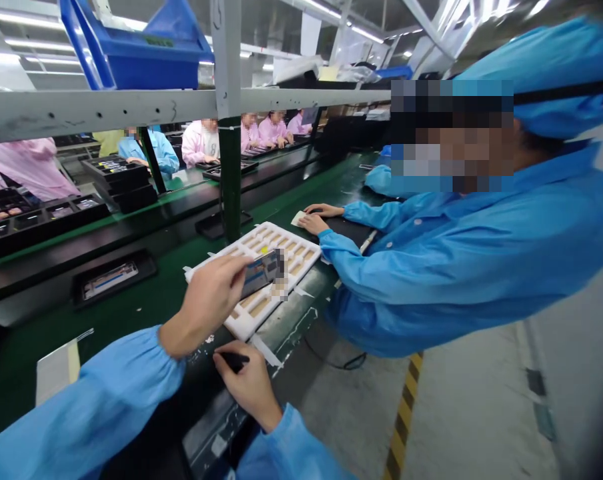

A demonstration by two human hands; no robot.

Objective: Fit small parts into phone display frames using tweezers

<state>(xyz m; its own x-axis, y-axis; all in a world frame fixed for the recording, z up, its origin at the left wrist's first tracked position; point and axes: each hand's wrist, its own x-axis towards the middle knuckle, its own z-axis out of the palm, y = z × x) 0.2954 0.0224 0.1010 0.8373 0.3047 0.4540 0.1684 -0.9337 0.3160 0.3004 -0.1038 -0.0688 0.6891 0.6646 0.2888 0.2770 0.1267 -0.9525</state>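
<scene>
Pinching a slim dark tool (233, 361) against the surface (146, 303), the right hand (249, 387) sits nearest. Just beyond, the left hand (206, 303) has its fingers clamped on a flat panel (260, 272), held above the white tray (294, 261). Farther off, a co-worker's hands (317, 219) rest on the surface.

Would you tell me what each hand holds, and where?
Left hand: small flat panel, by one end. Right hand: black pen, grip partly hidden.
</scene>
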